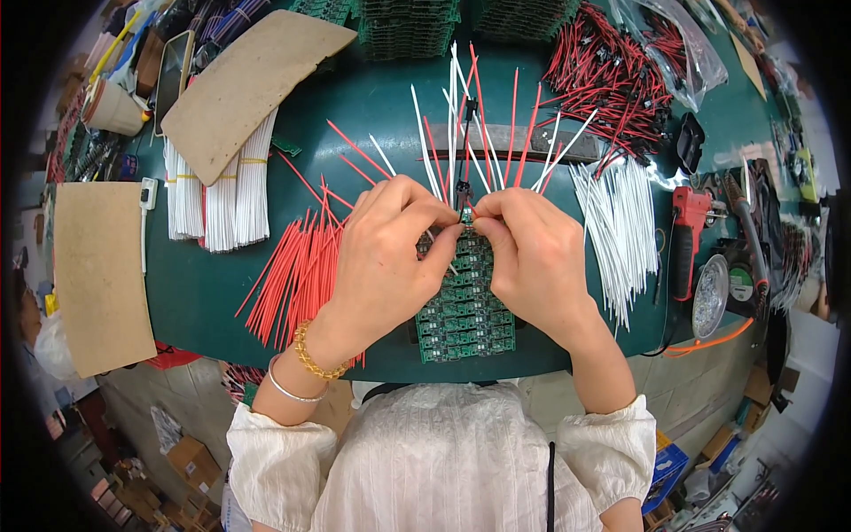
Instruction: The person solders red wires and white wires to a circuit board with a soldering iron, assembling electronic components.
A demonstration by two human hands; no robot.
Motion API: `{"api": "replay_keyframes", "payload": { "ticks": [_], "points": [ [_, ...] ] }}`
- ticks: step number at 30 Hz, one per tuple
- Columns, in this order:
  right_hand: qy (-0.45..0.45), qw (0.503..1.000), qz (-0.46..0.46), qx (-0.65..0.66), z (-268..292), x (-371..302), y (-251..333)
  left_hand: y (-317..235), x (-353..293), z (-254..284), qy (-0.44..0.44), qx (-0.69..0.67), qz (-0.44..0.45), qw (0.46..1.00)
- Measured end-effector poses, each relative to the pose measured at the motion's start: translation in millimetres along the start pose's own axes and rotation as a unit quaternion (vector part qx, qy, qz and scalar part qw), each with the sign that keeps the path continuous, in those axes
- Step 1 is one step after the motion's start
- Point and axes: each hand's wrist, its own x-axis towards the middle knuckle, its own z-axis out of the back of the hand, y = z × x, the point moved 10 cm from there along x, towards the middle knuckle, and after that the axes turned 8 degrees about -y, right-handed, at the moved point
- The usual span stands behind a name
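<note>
So the green circuit boards point(465, 324) sit mid-table point(542, 350), left hand point(390, 235) and right hand point(536, 248) both pinching the top end, probably to steady such a tiny spot. Loose red wires point(297, 275) left, loose white wires point(616, 235) right, easy reach I guess. Front edge is close, bare room just right of the boards

Green table point(208, 306): red wires point(300, 275), white wires point(618, 232), green circuit boards point(465, 319), red-black gun-shaped tool point(683, 248).

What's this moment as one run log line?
left hand: at far end of boards; right hand: same place; grip: unclear; red wire pile: left of boards; white wire pile: right of boards
</note>
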Motion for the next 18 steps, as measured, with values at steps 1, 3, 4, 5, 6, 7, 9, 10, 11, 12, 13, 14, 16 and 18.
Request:
{"api": "replay_keyframes", "payload": {
  "ticks": [1, 3, 4, 5, 6, 7, 9, 10, 11, 12, 13, 14, 16, 18],
  "points": [
    [-0.002, 1.0, 0.001, -0.003, 0.4, 0.1, 0.2, 0.3, -0.1, -0.3, 0.0, 0.0, 0.0, 1.0],
    [-0.004, 1.0, 0.002, -0.004, 0.9, -0.1, 0.1, 0.9, -0.3, -1.0, 0.003, 0.001, -0.001, 1.0],
    [-0.007, 1.0, 0.003, -0.004, 1.3, -0.2, 0.2, 0.6, -0.2, -1.0, 0.003, 0.0, -0.001, 1.0],
    [-0.007, 1.0, 0.002, -0.005, 1.3, -0.2, 0.0, -0.3, 0.2, -0.6, 0.003, 0.003, -0.002, 1.0],
    [-0.006, 1.0, 0.002, -0.004, 1.0, 0.0, 0.0, -1.0, 0.4, 0.0, 0.002, 0.007, -0.004, 1.0],
    [-0.006, 1.0, 0.002, -0.004, 0.6, 0.0, -0.1, -1.3, 0.4, 0.7, 0.002, 0.007, -0.003, 1.0],
    [-0.005, 1.0, -0.002, 0.002, 0.4, -0.4, 0.0, -1.6, 0.3, 0.7, 0.007, 0.018, -0.004, 1.0],
    [-0.004, 1.0, -0.005, 0.007, 0.3, -0.4, -0.4, -1.6, 0.3, 0.5, 0.007, 0.018, -0.005, 1.0],
    [-0.004, 1.0, -0.005, 0.007, 0.1, -0.3, -0.6, -0.8, 0.4, 0.3, 0.005, 0.014, -0.001, 1.0],
    [-0.006, 1.0, -0.003, 0.004, 0.6, -0.3, -0.8, -0.2, 0.3, -0.2, 0.003, 0.011, 0.001, 1.0],
    [-0.008, 1.0, -0.001, 0.001, 1.3, -0.2, -0.9, 1.1, 0.0, -1.4, 0.003, 0.011, 0.001, 1.0],
    [-0.009, 1.0, 0.0, 0.001, 1.9, 0.0, -0.9, 1.3, -0.2, -2.3, -0.001, 0.0, -0.006, 1.0],
    [-0.006, 1.0, -0.002, 0.0, 0.9, -0.1, -1.4, 0.8, -0.7, -2.1, -0.005, -0.009, -0.012, 1.0],
    [-0.01, 1.0, 0.004, -0.003, 2.1, -0.1, -0.7, 0.4, 0.1, -2.5, -0.005, -0.012, -0.006, 1.0]
  ]
}}
